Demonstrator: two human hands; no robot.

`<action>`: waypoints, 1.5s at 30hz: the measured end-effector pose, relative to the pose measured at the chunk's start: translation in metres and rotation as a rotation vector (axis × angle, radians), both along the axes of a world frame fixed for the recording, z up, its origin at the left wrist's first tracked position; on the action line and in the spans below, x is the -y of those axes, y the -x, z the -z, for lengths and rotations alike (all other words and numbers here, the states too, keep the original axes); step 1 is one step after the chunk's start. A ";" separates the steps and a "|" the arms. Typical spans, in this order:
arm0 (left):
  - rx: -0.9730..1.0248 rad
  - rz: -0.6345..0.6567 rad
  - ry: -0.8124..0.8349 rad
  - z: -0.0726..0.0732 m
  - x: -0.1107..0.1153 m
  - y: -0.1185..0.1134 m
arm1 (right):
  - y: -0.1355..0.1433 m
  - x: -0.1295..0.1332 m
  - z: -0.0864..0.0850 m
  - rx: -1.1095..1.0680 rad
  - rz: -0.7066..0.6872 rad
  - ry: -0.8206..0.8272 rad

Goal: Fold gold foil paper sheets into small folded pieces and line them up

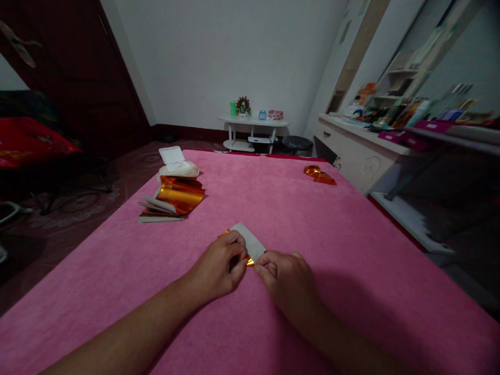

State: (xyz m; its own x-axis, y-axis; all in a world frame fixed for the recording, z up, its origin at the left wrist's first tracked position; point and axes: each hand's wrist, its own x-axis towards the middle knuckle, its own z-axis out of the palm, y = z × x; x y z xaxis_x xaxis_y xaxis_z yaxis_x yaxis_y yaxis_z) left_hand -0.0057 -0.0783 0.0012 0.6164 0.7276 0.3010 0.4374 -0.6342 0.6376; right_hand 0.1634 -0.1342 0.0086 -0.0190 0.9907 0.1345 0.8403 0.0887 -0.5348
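A sheet of foil paper (249, 240), grey on one face and shiny gold on the other, lies on the pink cloth in front of me. My left hand (224, 263) is closed on its left part, thumb and fingers pinching it. At its lower right corner, the fingertips of my right hand (287, 276) pinch the edge. Gold shows between the two hands, where the near edge is turned over. My fingers hide part of the sheet. Further off to the left sits a loose stack of gold foil paper (182, 195), its sheets curling.
Behind the stack stands an opened white plastic box (177, 162). Crumpled or folded gold foil (320, 175) lies at the far right of the pink cloth (258, 187). A cluttered white dresser (359, 146) runs along the right, and a small white table (253, 121) stands against the wall.
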 end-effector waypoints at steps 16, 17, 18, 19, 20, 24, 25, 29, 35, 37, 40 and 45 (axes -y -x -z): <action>0.038 -0.207 0.093 0.008 0.000 0.004 | 0.003 -0.006 -0.003 0.058 0.013 0.015; 0.025 -0.215 0.081 0.008 0.001 0.004 | 0.003 -0.007 -0.003 0.064 0.013 0.019; 0.010 -0.222 0.068 0.007 0.001 0.004 | 0.003 -0.007 -0.003 0.072 0.012 0.021; -0.008 -0.230 0.056 0.007 0.001 0.004 | 0.003 -0.007 -0.002 0.081 0.010 0.019; -0.027 -0.242 0.042 0.006 0.001 0.004 | 0.003 -0.007 -0.002 0.091 0.007 0.015; -0.116 -0.292 -0.015 0.003 0.002 0.004 | 0.003 -0.007 0.000 0.106 -0.005 0.004; -0.135 -0.302 -0.029 0.003 0.002 0.004 | 0.003 -0.007 0.000 0.106 -0.006 0.005; -0.189 -0.336 -0.069 0.001 0.003 0.004 | 0.003 -0.007 -0.001 0.116 -0.014 0.004; -0.227 -0.349 -0.075 0.000 0.003 0.003 | 0.004 -0.010 -0.005 0.130 -0.020 0.043; -0.239 -0.349 -0.071 0.000 0.003 0.003 | 0.004 -0.011 -0.006 0.127 -0.013 0.049; -0.244 -0.364 -0.067 0.000 0.002 0.004 | 0.005 -0.011 -0.004 0.122 0.002 0.047; -0.218 -0.375 -0.030 0.001 0.000 0.004 | 0.002 -0.008 0.002 0.083 -0.009 -0.001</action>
State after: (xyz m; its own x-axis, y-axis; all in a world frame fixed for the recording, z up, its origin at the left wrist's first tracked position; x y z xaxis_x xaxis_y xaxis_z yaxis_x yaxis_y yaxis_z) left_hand -0.0100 -0.0785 0.0001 0.3622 0.9064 0.2173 0.7636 -0.4222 0.4886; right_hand 0.1615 -0.1261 0.0067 -0.0394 0.9903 0.1335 0.8809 0.0975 -0.4632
